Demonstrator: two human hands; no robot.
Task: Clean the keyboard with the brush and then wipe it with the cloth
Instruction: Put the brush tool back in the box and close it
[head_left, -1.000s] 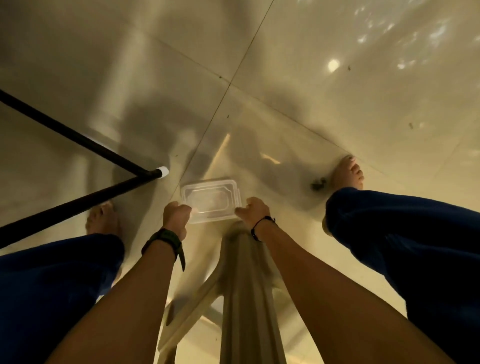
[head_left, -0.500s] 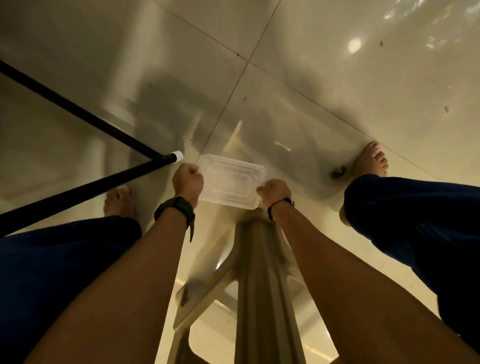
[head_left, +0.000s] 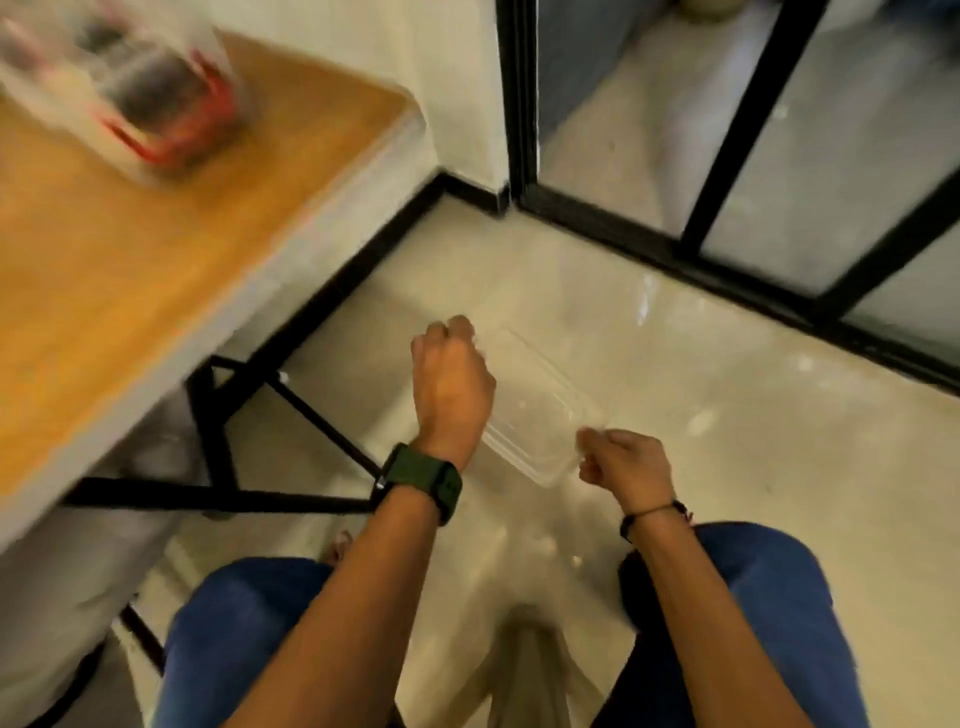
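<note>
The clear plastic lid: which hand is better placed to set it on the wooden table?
Probably the left hand. It grips the far end of the clear plastic lid and is on the side of the wooden table. The right hand holds the near end, farther from the table.

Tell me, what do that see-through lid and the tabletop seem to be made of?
The lid, held by the left hand and right hand, looks like thin clear plastic: the floor shows through. The tabletop looks like orange-brown wood or laminate; blur hides any grain.
</note>
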